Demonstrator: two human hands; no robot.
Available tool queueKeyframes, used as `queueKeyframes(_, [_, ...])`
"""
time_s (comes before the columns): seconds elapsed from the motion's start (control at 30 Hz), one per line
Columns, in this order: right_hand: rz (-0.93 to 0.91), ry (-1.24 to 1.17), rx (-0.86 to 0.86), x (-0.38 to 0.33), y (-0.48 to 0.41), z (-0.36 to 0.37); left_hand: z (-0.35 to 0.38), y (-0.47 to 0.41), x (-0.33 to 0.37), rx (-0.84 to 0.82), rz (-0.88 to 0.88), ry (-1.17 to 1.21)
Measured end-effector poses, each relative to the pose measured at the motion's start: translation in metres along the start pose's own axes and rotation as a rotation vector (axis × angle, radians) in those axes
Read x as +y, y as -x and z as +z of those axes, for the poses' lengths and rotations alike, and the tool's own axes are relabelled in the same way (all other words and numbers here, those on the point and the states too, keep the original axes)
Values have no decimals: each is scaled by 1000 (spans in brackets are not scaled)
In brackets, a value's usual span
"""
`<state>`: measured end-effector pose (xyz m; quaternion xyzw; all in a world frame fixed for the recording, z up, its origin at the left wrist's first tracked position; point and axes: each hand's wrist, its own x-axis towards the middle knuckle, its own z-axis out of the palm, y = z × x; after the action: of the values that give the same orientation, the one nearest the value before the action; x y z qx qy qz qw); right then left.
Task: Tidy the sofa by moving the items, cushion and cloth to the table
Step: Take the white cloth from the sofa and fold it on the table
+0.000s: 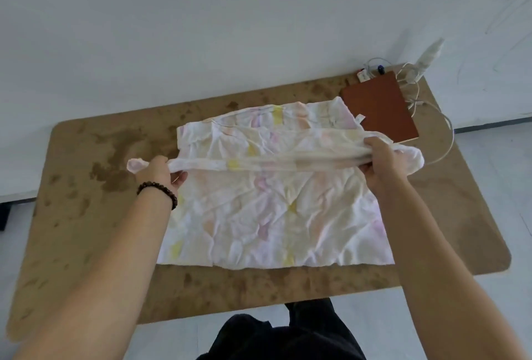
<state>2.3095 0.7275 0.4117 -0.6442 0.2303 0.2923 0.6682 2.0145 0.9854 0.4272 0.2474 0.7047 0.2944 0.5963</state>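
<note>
Head view (the only one supplied). We find the cloth (pixel 273 210) on the table (pixel 86 187), spread over the table's middle, with its near portion lying flat and creased. Both hands are closed on it. The left hand (pixel 157 174) grips one end of a gathered band of fabric over the table's left half, and the right hand (pixel 380 164) pinches the other end over the table's right half. The band is drawn taut between them. A brown notebook (pixel 380 106) lies at the table's far right corner, touching or just under the cloth (we cannot tell which), beside a looped white cable (pixel 443 135).

Step in hand, in our judgement: the cloth is on the table and is being folded or straightened there. The next move calls for carrying both ends of the band across together and laying them down square.

Orientation: the band's long axis runs left to right, parallel to the table's long edges. The flat portion's free hem faces the table's near edge.
</note>
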Motion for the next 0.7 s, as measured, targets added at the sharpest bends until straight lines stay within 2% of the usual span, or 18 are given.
queueKeyframes(0.17, [41,135,-32,-33,-72,80,76,-50,44,-116,49,9])
queueKeyframes(0.27, [73,175,-196,-30,-98,107,106,-75,51,-318,67,71])
queueKeyframes(0.33, [21,341,-245,-14,-94,106,108,-79,39,-389,44,2])
queueKeyframes(0.4, [-172,634,-188,17,-80,90,94,-77,12,-336,203,-284])
queueKeyframes(0.5, [-510,1032,-153,78,-40,47,41,-72,-46,-286,678,-867])
queueKeyframes(0.53, [-570,1106,-124,99,-27,32,19,-71,-63,-244,776,-982])
queueKeyframes(0.57, [-587,1155,-63,120,-14,16,-2,-70,-78,-156,797,-1055])
queueKeyframes(0.6, [-562,1177,23,139,-4,1,-25,-72,-91,-47,718,-1082])
queueKeyframes(0.7, [-241,1075,327,171,22,-31,-75,-73,-110,204,211,-1020])
